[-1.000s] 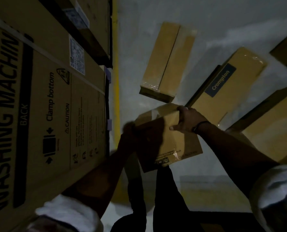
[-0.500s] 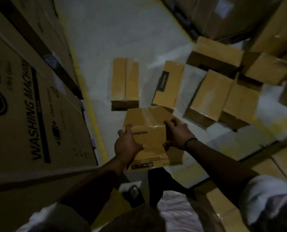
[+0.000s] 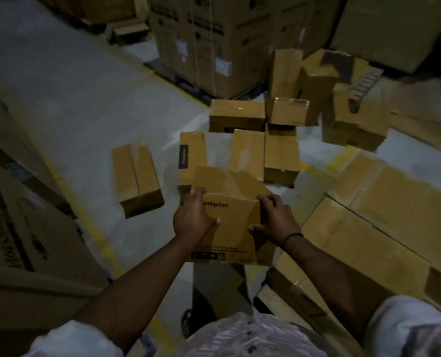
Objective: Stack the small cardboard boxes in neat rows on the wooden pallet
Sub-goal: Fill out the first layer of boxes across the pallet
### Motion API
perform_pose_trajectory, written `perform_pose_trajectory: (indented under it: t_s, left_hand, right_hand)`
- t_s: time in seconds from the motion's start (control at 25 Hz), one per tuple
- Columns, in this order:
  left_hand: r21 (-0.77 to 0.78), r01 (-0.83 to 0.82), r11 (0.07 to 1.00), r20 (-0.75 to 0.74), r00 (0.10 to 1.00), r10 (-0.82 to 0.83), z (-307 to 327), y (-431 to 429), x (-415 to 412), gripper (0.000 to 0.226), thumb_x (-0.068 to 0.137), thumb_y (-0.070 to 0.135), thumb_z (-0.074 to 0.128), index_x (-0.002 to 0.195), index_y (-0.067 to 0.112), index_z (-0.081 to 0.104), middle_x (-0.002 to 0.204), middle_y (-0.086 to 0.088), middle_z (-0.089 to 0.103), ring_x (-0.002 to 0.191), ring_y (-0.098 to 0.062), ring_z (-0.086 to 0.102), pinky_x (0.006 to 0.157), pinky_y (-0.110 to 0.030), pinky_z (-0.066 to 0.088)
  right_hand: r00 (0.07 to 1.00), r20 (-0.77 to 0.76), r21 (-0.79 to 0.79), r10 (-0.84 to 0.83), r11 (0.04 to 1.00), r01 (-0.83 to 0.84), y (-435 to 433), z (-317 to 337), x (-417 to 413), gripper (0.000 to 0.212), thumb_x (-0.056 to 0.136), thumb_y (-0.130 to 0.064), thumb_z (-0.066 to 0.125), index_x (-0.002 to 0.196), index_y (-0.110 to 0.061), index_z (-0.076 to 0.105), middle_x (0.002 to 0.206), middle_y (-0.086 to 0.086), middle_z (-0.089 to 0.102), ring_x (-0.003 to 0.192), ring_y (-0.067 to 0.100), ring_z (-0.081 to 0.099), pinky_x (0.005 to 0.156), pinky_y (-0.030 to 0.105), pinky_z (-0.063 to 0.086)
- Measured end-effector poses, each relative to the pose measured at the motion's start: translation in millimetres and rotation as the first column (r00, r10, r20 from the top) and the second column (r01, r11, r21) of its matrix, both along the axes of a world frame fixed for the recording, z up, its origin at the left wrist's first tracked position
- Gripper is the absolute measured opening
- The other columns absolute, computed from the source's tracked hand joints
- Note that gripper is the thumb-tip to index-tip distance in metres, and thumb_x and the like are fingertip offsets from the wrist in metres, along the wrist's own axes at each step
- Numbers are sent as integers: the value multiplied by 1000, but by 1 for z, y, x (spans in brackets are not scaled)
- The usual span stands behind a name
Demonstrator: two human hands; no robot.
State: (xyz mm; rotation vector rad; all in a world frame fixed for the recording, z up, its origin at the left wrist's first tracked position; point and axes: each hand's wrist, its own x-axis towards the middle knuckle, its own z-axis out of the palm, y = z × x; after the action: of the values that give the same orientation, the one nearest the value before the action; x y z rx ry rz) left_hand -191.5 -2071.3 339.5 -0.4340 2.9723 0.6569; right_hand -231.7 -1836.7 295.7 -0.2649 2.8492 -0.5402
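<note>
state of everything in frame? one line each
held box: off the floor, taped shut, gripped at both sides.
left hand: grips the held box's left edge.
right hand: grips its right edge.
lone box: lying on the floor, shut, apart from the others.
floor pile: loose boxes jumbled, some upright, some flat.
boxes at right: laid flat, edge to edge.

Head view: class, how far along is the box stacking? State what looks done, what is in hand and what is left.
Done: a layer of boxes lies packed edge to edge at the right; the pallet itself is not clearly visible. In hand: the left hand and right hand grip one small box. Left: a lone box and a loose cluster of boxes lie on the floor ahead.
</note>
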Motion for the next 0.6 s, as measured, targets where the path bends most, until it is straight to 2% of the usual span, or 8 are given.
perform_pose_trajectory:
  t_s: [0.24,0.32,0.44,0.6]
  left_hand:
    - [75,187,979,-233,958,-165,39,181,27,79,70,41,90,136,32,48,135,-3,56,117,-28,59,84,-40,54]
    - [72,258,963,-241,942,-234,45,248,48,78,70,41,90,136,33,50,137,-1,56,117,-27,60,82,-37,52]
    - [159,350,923,-214,925,-314,34,334,86,73,72,40,89,134,31,53,134,0,59,117,-25,60,81,-37,53]
    - [213,457,864,-208,885,-417,11,404,117,64,77,43,86,133,29,57,128,-1,62,112,-25,62,79,-36,53]
  right_hand:
    - [924,-165,-130,-344,937,325,166,25,97,87,79,-44,83,151,-32,35,155,1,26,131,39,37,108,51,42]
    - [882,-165,-146,-441,895,421,228,31,138,86,79,-45,83,150,-32,35,156,1,25,133,37,35,110,49,41]
    - [820,-135,-107,-556,831,546,309,32,196,79,81,-44,81,147,-33,38,153,0,25,130,37,37,109,46,42]
    - [762,-69,-47,-643,765,642,375,28,244,73,81,-40,81,142,-30,43,151,1,27,129,39,37,107,50,43]
